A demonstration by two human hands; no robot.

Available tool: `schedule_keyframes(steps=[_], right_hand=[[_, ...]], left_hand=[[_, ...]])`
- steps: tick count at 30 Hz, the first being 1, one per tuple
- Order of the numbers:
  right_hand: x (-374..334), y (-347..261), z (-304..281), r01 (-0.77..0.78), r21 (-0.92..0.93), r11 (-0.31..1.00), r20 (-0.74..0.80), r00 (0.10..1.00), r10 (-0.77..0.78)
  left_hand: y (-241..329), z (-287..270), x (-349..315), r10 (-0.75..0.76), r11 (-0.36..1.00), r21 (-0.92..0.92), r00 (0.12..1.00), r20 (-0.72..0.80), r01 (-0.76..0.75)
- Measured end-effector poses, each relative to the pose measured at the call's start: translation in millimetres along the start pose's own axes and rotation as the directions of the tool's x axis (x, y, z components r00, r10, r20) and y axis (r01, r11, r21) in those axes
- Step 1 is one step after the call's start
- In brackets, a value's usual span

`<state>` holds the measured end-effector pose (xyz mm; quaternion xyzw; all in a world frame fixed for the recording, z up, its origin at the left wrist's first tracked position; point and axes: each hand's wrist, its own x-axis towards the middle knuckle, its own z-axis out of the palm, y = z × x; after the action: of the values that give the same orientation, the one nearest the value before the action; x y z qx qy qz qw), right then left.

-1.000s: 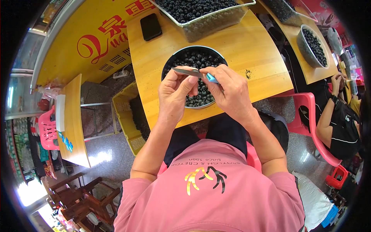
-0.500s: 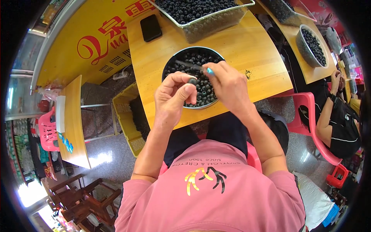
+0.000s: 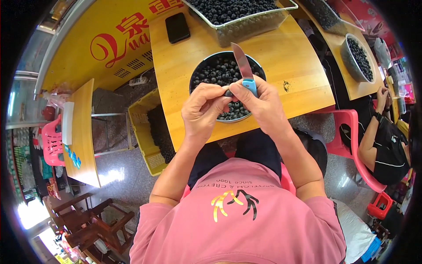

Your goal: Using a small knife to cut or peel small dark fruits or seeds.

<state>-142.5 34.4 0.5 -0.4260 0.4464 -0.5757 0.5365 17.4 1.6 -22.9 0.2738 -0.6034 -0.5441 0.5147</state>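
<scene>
The person's 2 bare hands meet over a bowl: the left hand (image 3: pixel 198 109) pinches 1 small dark round piece (image 3: pixel 228 93) between thumb and fingertips, and the right hand (image 3: pixel 266 104) grips a knife (image 3: pixel 243 64) by its light blue handle, with the right thumb tip up against the piece. The knife's metal blade points away from the person, above the bowl and clear of the piece. Directly below the hands stands the round bowl (image 3: pixel 215 53), dark inside with a pale rim, holding many more dark round pieces. It sits on a yellow wooden table (image 3: pixel 303 70), near the edge closest to the person. Beyond it, a clear tub (image 3: pixel 252 31) heaped with similar pieces stands at the far end, a black phone (image 3: pixel 177 27) lying to its left. A few dark crumbs (image 3: pixel 286 86) lie right of the bowl. On the floor to the left, a yellow crate (image 3: pixel 143 138) holds dark material. At right, a co-worker in black sits near a 2nd table bearing a grey bowl (image 3: pixel 350 66) of dark pieces.
</scene>
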Motion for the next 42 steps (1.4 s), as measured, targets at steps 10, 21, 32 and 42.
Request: schedule_keyframes(steps=[10,21,32,42], right_hand=[[5.8,-1.9,-22.0,-0.047,-0.160,0.986,-0.108,0.994,0.030],[3.0,2.7,-34.2,-0.024,-0.211,0.977,-0.171,0.985,-0.013],[-8.0,0.2,-39.2,0.011,-0.241,0.970,-0.123,0.992,-0.042],[1.5,3.0,-18.6,0.004,-0.046,0.999,-0.057,0.998,-0.006]], left_hand=[[-2.7,-99.4,-33.4,0.020,0.962,0.257,0.908,-0.419,0.098],[13.8,-87.9,8.0,0.063,0.744,0.662,0.996,0.070,-0.093],[-30.4,-25.0,70.6,-0.124,0.384,0.878,0.926,0.357,-0.287],[4.7,1.7,39.1,-0.105,0.994,0.004,0.988,0.116,0.106]])
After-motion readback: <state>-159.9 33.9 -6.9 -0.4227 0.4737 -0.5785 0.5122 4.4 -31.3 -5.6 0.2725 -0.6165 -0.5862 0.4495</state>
